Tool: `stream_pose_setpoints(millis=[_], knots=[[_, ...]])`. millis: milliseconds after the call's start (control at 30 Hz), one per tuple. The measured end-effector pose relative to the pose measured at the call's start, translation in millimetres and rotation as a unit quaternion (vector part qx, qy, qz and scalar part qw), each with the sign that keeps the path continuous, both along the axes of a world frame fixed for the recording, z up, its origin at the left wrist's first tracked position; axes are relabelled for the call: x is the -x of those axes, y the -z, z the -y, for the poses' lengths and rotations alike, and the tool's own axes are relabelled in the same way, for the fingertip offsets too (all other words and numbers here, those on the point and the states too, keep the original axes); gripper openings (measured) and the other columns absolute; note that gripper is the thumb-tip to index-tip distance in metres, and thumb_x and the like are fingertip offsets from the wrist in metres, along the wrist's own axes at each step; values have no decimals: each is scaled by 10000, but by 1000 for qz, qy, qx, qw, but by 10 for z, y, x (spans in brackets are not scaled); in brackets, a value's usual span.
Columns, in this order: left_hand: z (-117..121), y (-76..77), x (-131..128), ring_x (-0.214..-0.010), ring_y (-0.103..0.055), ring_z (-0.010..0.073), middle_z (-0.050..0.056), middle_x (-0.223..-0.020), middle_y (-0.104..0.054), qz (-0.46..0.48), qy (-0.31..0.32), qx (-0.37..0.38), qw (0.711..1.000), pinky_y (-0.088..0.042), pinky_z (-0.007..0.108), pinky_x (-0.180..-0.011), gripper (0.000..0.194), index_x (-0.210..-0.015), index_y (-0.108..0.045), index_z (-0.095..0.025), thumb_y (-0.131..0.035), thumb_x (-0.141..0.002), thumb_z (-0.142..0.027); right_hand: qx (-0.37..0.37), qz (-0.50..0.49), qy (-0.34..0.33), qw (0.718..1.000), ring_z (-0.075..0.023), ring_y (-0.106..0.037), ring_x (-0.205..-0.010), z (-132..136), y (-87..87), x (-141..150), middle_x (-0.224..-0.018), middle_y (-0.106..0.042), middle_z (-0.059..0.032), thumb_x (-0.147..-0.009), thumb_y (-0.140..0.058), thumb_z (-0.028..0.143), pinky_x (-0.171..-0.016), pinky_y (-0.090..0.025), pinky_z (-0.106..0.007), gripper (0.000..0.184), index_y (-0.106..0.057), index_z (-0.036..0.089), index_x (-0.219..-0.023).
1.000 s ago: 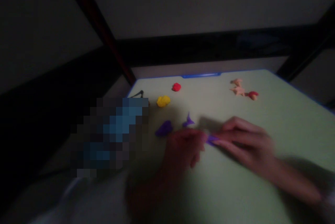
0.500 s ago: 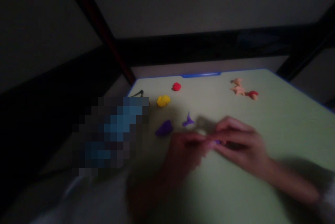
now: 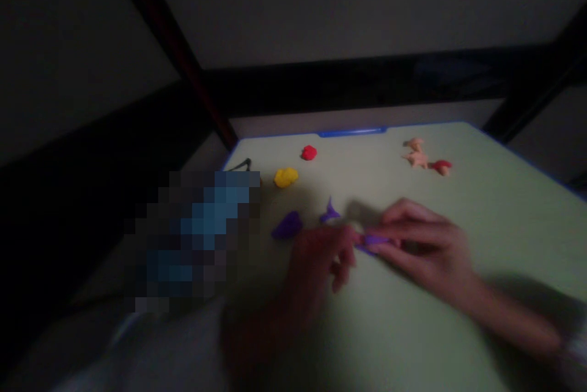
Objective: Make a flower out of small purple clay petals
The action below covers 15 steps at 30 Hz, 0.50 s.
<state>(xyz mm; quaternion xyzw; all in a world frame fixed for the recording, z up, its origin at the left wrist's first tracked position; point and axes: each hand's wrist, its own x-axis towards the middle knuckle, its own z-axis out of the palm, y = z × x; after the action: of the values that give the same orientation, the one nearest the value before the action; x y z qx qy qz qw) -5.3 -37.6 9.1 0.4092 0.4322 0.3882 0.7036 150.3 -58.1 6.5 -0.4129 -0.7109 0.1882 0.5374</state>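
A small piece of purple modelling clay (image 3: 376,240) is pinched between the thumb and fingers of my right hand (image 3: 428,245). My left hand (image 3: 321,257) meets its left end, thumb and forefinger closed there, the other fingers curled loosely below. A thin purple strip shows under the fingertips. Just beyond my left hand stands a small pointed purple clay shape (image 3: 330,213). To its left lies a larger purple clay lump (image 3: 287,225). Blur hides the exact shape of the held piece.
On the pale tabletop (image 3: 458,214) lie a yellow clay lump (image 3: 286,177), a red clay lump (image 3: 309,152), and several peach clay shapes (image 3: 417,159), one topped with red. A blue handle (image 3: 353,132) edges the far side. A pixelated blue area (image 3: 211,214) covers the left.
My hands came together over the purple clay half a second ago, hiding most of it. Now my left hand has drawn back slightly left, and more of the piece shows.
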Motion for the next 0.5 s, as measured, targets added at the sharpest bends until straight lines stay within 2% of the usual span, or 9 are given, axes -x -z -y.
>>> stream_pose_setpoints(millis=[167, 300, 500], knots=[[-10, 12, 11, -327, -321, 15, -57, -415, -441, -27, 16, -18, 999, -196, 153, -324, 264, -510, -544, -125, -633, -674, -313, 10, -4, 4, 1000, -77, -511, -556, -3, 1, -21, -727, -564, -6, -710, -694, 95, -431, -418, -192, 197, -729, 217, -860], [-3, -2, -10, -308, -305, 15, -72, -405, -446, -48, 10, -25, 998, -185, 155, -309, 161, -603, -615, -124, -662, -641, -274, 9, -4, -8, 1000, -77, -512, -567, -5, 3, -14, -726, -557, -7, -717, -690, 97, -436, -417, -189, 205, -726, 222, -875], [3, -5, -26, -304, -301, 16, -73, -383, -429, -69, 7, -42, 997, -188, 151, -304, 174, -577, -619, -125, -639, -668, -272, 2, 17, -25, 1000, -83, -517, -579, 3, -4, -14, -716, -556, -21, -734, -677, 107, -427, -400, -183, 149, -727, 186, -850]])
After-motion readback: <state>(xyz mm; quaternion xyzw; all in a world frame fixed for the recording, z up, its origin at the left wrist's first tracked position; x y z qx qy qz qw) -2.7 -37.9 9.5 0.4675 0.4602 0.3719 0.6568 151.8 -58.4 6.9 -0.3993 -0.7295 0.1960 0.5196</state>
